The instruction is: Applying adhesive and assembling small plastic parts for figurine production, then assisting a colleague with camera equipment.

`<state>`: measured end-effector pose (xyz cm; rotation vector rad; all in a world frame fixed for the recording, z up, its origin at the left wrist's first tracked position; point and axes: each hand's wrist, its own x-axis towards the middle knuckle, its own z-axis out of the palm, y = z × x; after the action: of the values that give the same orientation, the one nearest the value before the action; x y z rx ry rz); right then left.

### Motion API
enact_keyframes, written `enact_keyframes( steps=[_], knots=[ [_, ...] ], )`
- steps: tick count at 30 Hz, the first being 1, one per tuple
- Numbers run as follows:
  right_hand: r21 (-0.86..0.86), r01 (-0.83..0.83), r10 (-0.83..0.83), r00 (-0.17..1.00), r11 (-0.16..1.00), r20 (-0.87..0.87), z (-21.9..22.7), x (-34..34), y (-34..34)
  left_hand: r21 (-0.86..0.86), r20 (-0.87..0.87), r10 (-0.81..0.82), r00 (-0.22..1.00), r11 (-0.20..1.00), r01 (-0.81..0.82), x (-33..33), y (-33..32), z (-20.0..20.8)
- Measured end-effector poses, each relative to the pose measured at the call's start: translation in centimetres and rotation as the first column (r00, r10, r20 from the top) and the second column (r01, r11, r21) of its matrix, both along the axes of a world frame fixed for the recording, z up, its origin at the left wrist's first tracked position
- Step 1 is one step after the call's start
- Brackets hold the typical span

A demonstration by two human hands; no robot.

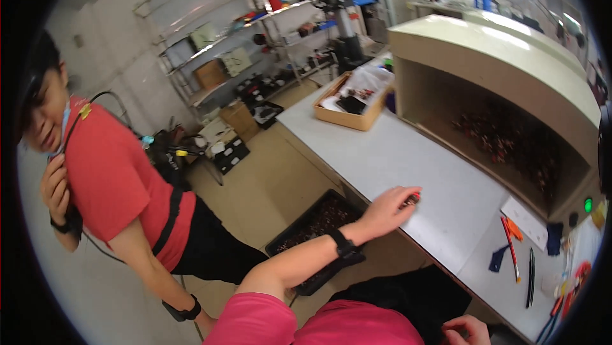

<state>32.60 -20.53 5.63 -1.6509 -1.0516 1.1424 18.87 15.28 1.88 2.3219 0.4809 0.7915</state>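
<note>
My left hand (386, 212) reaches out over the near edge of the grey-white worktable (408, 163), its fingers curled round a few small red and metallic parts (412, 200). Too little of these parts shows to tell their kind. My right hand (466, 330) is low at the bottom edge, close to my body. Its fingers are bent inward, and whatever they may hold is hidden. Beyond the left hand, a beige box-shaped housing (440, 33) with an open front stands on the table. Inside lies a heap of small dark, red and metallic parts (503, 138).
A tray (357, 120) with plastic wrapping sits at the table's far end. A red-handled brush (512, 249) and black tweezers (530, 278) lie at right. Below my left arm, a black bin (290, 238) of parts stands on the floor. A person in red (121, 173) stands at left.
</note>
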Motion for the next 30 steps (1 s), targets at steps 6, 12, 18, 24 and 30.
enact_keyframes(
  steps=[6, 12, 18, 24, 30],
  knots=[
    [0.138, -0.182, 0.171, 0.981, 0.974, 0.090, 2.6, -0.8, 5.3, 0.329, -0.017, 0.068, 0.998, 0.943, -0.059, 1.6, -0.3, -0.8],
    [0.369, -0.389, 0.365, 0.921, 0.844, 0.134, 7.9, -1.1, 9.1, 0.252, -0.048, 0.122, 0.991, 0.962, -0.106, 2.3, -0.3, -0.7],
    [0.493, -0.448, 0.556, 0.826, 0.746, -0.090, 14.2, -5.3, 14.9, 0.216, -0.089, 0.164, 0.982, 0.966, -0.142, 1.4, -0.9, -0.8],
    [0.741, -0.601, 0.540, 0.747, 0.298, 0.389, 17.6, -9.4, 22.6, 0.139, 0.008, 0.084, 0.996, 0.987, -0.084, -0.3, -3.3, 2.9],
    [0.693, -0.720, 0.368, 0.633, -0.042, 0.681, 25.1, -16.9, 28.5, 0.072, 0.080, 0.236, 0.968, 0.968, -0.242, -7.4, -3.1, 1.7]
  ],
)
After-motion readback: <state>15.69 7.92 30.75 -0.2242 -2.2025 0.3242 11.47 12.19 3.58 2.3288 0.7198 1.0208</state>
